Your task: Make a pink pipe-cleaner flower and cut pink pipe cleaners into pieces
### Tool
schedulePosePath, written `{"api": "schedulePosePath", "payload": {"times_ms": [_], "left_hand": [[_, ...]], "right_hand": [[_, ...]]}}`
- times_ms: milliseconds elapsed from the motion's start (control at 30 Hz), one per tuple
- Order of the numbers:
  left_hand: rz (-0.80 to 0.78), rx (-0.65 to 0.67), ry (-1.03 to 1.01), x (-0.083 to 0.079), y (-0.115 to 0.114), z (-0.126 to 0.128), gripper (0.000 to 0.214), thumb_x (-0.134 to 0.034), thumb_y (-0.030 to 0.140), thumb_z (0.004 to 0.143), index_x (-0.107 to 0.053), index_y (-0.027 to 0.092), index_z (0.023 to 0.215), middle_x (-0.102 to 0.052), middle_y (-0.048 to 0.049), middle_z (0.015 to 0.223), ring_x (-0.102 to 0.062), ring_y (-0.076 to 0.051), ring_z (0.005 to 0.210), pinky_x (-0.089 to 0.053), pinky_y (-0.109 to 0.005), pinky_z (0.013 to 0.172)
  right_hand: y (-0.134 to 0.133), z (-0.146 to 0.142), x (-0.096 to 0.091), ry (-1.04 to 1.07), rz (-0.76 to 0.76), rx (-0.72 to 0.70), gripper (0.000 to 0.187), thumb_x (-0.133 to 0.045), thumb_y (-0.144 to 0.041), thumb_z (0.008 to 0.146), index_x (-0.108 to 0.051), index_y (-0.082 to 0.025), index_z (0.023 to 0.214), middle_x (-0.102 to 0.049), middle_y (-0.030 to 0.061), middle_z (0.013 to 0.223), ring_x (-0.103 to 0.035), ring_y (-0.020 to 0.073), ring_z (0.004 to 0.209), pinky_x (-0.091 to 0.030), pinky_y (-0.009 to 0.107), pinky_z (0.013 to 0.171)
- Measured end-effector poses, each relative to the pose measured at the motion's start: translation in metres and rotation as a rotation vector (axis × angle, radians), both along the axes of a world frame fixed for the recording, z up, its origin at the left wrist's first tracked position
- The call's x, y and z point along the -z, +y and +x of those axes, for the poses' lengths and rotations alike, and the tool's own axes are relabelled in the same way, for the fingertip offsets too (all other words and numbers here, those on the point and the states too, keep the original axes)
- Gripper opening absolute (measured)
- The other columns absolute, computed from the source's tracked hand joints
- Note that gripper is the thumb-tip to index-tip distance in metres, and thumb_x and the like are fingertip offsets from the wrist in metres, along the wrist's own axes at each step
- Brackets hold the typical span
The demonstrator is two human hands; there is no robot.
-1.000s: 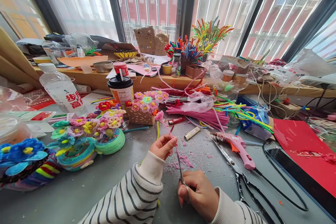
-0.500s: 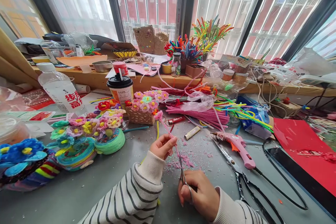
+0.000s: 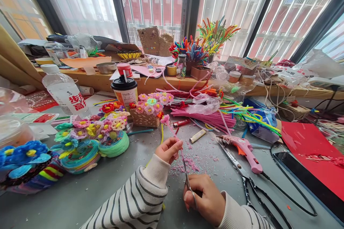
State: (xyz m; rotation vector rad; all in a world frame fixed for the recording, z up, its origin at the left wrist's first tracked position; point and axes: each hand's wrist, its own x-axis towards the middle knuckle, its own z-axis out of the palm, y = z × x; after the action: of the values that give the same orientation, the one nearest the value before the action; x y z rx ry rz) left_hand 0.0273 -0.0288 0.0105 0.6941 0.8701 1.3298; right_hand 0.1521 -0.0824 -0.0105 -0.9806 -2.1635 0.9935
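Pinched between the thumb and fingers of my left hand (image 3: 168,150) is a pink pipe cleaner (image 3: 169,127), its far end shaped into a small flower. My right hand (image 3: 205,198) grips a small pair of scissors (image 3: 186,171) by the handle loops. The blades point up and away, with their tips at the pipe cleaner close to my left fingertips. Pink fuzz clippings (image 3: 192,165) lie scattered on the grey table under both hands.
Pipe-cleaner flower pots (image 3: 113,143) stand on the left, beside a bottle (image 3: 63,91) and a lidded cup (image 3: 125,93). Pink pipe cleaners (image 3: 201,114) lie behind a lighter (image 3: 197,136). Large scissors (image 3: 240,170), a glue gun (image 3: 245,150) and a phone (image 3: 309,182) are rightward.
The whole view has shifted slightly to the right. Both hands keep almost the same pose, with the scissors still at the pink pipe cleaner.
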Motion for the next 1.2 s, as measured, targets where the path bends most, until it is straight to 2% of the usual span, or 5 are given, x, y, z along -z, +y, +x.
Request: {"api": "schedulePosePath", "payload": {"times_ms": [433, 567, 733, 933, 1200], "left_hand": [[-0.013, -0.119, -0.018, -0.0007, 0.0035, -0.0024, 0.034, -0.072, 0.028, 0.035, -0.050, 0.013, 0.055, -0.050, 0.0061, 0.041, -0.033, 0.001, 0.028, -0.024, -0.013, 0.030], [0.003, -0.093, -0.033, -0.0006, 0.0027, -0.0022, 0.032, -0.071, 0.028, 0.037, -0.050, 0.012, 0.055, -0.049, 0.0065, 0.040, -0.033, 0.001, 0.028, -0.025, -0.013, 0.030], [0.002, 0.007, -0.040, -0.0032, -0.0011, 0.0010, 0.030, -0.071, 0.028, 0.039, -0.050, 0.012, 0.054, -0.050, 0.0061, 0.039, -0.034, 0.001, 0.028, -0.025, -0.011, 0.030], [0.015, 0.052, -0.027, -0.0041, -0.0026, 0.0027, 0.029, -0.071, 0.028, 0.040, -0.051, 0.012, 0.053, -0.050, 0.0061, 0.039, -0.035, 0.001, 0.028, -0.026, -0.011, 0.031], [0.025, -0.021, -0.058, -0.0024, 0.0006, 0.0002, 0.030, -0.071, 0.027, 0.040, -0.049, 0.012, 0.054, -0.051, 0.0061, 0.041, -0.035, 0.001, 0.029, -0.027, -0.010, 0.030]], "right_hand": [[0.0033, -0.0025, 0.0030, 0.062, 0.009, 0.108, 0.062, -0.024, -0.061, 0.069, -0.041, -0.016, 0.030, -0.036, -0.0020, 0.036, -0.040, 0.0080, 0.040, -0.031, 0.019, 0.044], [0.0018, -0.0029, 0.0010, 0.044, -0.007, 0.084, 0.065, -0.017, -0.067, 0.066, -0.042, -0.015, 0.034, -0.038, -0.0006, 0.039, -0.038, 0.0085, 0.041, -0.030, 0.020, 0.044], [0.0018, -0.0023, -0.0040, -0.003, -0.009, 0.059, 0.071, -0.008, -0.069, 0.063, -0.046, -0.014, 0.041, -0.043, 0.0016, 0.048, -0.039, 0.0095, 0.046, -0.030, 0.022, 0.047], [0.0024, -0.0021, -0.0019, -0.017, 0.016, 0.056, 0.068, -0.014, -0.070, 0.063, -0.045, -0.014, 0.040, -0.041, 0.0006, 0.048, -0.039, 0.0094, 0.046, -0.029, 0.021, 0.045], [0.0052, -0.0027, 0.0032, 0.041, 0.075, 0.148, 0.062, -0.024, -0.061, 0.070, -0.043, -0.016, 0.032, -0.036, -0.0016, 0.039, -0.038, 0.0083, 0.040, -0.030, 0.020, 0.043]]}}
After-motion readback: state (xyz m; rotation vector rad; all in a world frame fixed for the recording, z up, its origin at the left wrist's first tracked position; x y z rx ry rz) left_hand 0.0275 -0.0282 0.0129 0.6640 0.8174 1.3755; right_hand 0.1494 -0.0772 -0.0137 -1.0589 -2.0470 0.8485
